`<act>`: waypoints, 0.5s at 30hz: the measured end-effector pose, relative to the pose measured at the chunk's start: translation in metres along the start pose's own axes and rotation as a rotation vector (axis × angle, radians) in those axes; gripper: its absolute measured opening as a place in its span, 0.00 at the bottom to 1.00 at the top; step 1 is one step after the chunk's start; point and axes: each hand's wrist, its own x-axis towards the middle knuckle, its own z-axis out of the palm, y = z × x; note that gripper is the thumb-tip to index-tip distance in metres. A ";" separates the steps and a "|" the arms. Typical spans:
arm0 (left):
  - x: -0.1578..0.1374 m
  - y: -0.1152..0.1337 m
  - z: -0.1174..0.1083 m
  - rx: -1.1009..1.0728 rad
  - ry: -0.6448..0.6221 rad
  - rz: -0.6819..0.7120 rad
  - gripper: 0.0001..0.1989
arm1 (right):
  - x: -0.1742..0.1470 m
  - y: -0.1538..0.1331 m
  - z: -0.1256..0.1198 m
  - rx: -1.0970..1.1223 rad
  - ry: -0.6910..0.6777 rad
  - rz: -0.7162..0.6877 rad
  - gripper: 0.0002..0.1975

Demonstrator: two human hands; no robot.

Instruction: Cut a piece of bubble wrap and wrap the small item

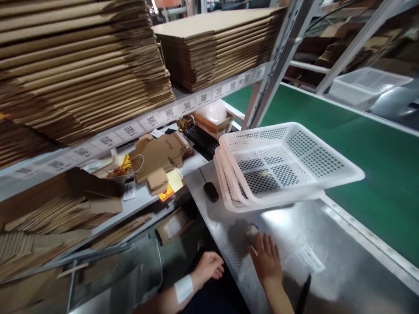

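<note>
Our right hand [267,258] lies flat on the steel tabletop [327,244], fingers spread, fingertips touching a small packet [252,231] just ahead of it, nearer than the white baskets [281,165]. Our left hand [209,267] hangs loosely curled, empty, below the tabletop edge.

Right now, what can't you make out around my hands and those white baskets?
Head view only:
- Small item under the right hand fingertips: blurred, partly covered by the fingers.
- Thing inside the lower basket: seen only through the mesh of the top basket.
- Left hand: below the metal table edge, curled; whether it holds anything cannot be told.
- Shelf labels: too small to read.
</note>
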 end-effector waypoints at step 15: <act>-0.035 0.031 0.052 -0.228 -0.113 -0.006 0.22 | -0.066 -0.041 -0.014 0.810 -0.113 0.479 0.32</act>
